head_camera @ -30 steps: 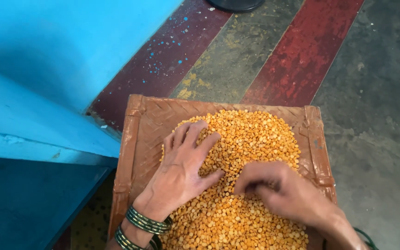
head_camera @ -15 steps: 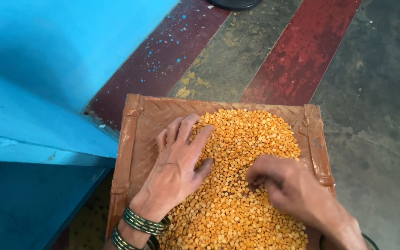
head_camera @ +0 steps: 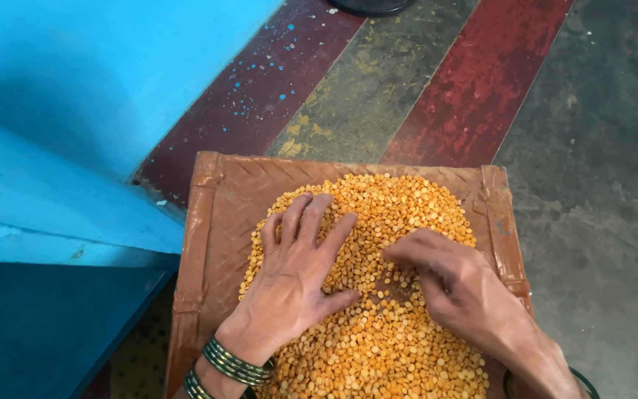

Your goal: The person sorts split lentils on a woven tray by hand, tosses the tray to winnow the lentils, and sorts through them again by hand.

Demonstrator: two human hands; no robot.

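Woven tray point(head_camera: 208, 222), hands shifted slightly on yellow lentils point(head_camera: 393, 207)

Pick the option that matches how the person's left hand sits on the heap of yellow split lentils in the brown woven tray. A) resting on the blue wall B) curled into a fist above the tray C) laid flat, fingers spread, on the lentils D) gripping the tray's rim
C: the left hand lies palm down with fingers spread on the yellow split lentils, inside the brown woven tray.

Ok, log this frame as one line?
left hand: flat on yellow split lentils | right hand: fingertips in lentils | woven tray on floor
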